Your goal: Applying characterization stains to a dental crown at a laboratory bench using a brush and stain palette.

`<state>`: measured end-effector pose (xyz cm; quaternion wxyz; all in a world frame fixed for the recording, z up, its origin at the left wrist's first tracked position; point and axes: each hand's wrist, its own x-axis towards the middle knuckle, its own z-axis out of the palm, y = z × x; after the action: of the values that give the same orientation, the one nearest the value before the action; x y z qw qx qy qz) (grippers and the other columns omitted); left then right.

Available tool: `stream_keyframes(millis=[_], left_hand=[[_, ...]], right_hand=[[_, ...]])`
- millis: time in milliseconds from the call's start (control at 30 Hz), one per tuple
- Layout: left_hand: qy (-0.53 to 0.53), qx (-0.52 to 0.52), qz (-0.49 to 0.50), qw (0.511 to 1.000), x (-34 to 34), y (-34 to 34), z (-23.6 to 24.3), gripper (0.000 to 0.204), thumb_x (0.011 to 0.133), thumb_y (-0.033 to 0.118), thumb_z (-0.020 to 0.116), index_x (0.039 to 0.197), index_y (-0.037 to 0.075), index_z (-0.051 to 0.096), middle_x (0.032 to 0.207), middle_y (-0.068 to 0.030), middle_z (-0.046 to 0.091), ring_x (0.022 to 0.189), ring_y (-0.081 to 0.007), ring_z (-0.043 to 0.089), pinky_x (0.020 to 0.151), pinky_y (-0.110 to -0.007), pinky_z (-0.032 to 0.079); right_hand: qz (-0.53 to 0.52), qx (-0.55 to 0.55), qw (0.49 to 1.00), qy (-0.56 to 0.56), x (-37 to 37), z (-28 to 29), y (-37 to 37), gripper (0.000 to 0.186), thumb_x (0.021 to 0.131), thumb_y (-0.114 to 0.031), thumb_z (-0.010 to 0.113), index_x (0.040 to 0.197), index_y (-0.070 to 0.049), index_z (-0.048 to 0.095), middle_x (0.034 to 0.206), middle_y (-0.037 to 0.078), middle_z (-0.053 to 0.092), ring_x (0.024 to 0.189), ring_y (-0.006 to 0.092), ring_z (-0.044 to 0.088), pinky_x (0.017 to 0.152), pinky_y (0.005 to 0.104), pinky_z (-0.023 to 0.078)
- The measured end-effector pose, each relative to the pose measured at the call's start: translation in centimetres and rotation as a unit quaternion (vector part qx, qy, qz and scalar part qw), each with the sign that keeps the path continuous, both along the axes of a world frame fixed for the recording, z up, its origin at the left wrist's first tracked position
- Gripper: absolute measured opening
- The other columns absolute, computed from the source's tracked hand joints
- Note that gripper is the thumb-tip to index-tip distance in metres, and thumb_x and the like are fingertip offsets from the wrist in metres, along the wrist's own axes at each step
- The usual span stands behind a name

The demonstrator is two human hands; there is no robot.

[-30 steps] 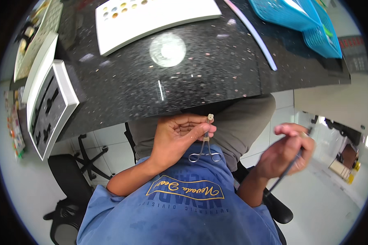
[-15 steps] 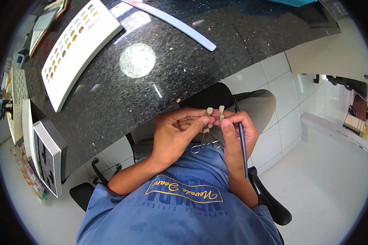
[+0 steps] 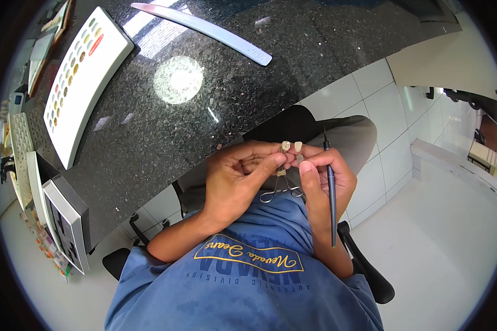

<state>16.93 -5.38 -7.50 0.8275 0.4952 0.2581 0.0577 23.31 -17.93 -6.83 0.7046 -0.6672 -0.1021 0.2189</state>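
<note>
My left hand (image 3: 226, 179) is closed on a pair of ring-handled forceps (image 3: 267, 196), whose finger rings hang below toward my shirt. At their upper end sits a small cream-coloured dental crown (image 3: 285, 146); the tips themselves are hidden. My right hand (image 3: 332, 179) pinches a tooth shade tab (image 3: 298, 147) between thumb and forefinger. The tab stands upright just right of the crown, with a narrow gap between them. A slim dark blue brush-like tool (image 3: 331, 193) with a fine pointed tip also rests in my right hand, tip up. Both hands are over my lap, beside the counter edge.
A dark speckled stone counter (image 3: 226, 83) spans the far side. On it stand a white curved palette (image 3: 88, 83) with rows of coloured wells and a long pale blue curved strip (image 3: 204, 30). A framed black-and-white box (image 3: 66, 220) is at the left. A chair armrest (image 3: 364, 265) lies right.
The shade tab has turned so its broad tooth face shows, and it is a little nearer the crown. Counter objects have shifted left in view. Both hands keep their hold.
</note>
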Motion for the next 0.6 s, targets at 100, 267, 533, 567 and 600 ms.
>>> stream_keyframes(millis=[100, 267, 533, 567, 600], left_hand=[[0.003, 0.0, 0.006, 1.0, -0.1, 0.1, -0.1, 0.017, 0.085, 0.006, 0.06, 0.099, -0.003, 0.062, 0.089, -0.0128, 0.066, 0.081, -0.0163, 0.063, 0.071, -0.027, 0.052], [0.011, -0.002, -0.024, 1.0, -0.4, 0.3, -0.8, 0.02, 0.086, 0.007, 0.058, 0.103, -0.003, 0.061, 0.096, -0.0138, 0.065, 0.087, -0.0159, 0.064, 0.075, -0.026, 0.053], [0.016, -0.048, -0.108, 0.993, 0.9, 1.0, -2.1, 0.024, 0.087, 0.015, 0.058, 0.104, -0.002, 0.06, 0.092, -0.012, 0.066, 0.081, -0.0156, 0.065, 0.07, -0.025, 0.052], [0.015, -0.071, -0.124, 0.99, 1.1, 1.0, -1.9, 0.025, 0.087, 0.016, 0.059, 0.104, -0.002, 0.061, 0.091, -0.0116, 0.066, 0.08, -0.0154, 0.065, 0.069, -0.025, 0.052], [0.015, -0.071, -0.126, 0.989, 1.3, 1.0, -1.8, 0.025, 0.087, 0.016, 0.059, 0.104, -0.002, 0.061, 0.091, -0.0116, 0.066, 0.08, -0.0154, 0.065, 0.069, -0.025, 0.052]], right_hand=[[0.001, -0.002, 1.0, 0.003, 0.0, -0.2, 0.2, 0.005, 0.081, 0.002, 0.057, 0.082, 0.005, 0.053, 0.094, 0.021, 0.062, 0.081, 0.0169, 0.062, 0.075, 0.0288, 0.051], [0.015, 0.0, 1.0, 0.024, 0.4, -0.7, 0.0, 0.005, 0.082, 0.002, 0.057, 0.082, 0.005, 0.053, 0.093, 0.02, 0.062, 0.081, 0.0167, 0.062, 0.075, 0.0284, 0.051], [0.036, 0.06, 0.991, 0.111, 2.7, -1.5, -1.5, 0.007, 0.085, -0.001, 0.057, 0.084, 0.005, 0.054, 0.088, 0.019, 0.063, 0.079, 0.0189, 0.064, 0.074, 0.0291, 0.054], [0.043, 0.05, 0.992, 0.111, 3.0, -1.6, -1.8, 0.008, 0.085, -0.002, 0.057, 0.085, 0.005, 0.054, 0.087, 0.019, 0.063, 0.078, 0.0186, 0.064, 0.073, 0.0287, 0.054], [0.051, 0.04, 0.992, 0.111, 3.4, -1.5, -2.1, 0.008, 0.084, -0.002, 0.058, 0.085, 0.005, 0.055, 0.086, 0.018, 0.064, 0.078, 0.0183, 0.064, 0.072, 0.0282, 0.055]])
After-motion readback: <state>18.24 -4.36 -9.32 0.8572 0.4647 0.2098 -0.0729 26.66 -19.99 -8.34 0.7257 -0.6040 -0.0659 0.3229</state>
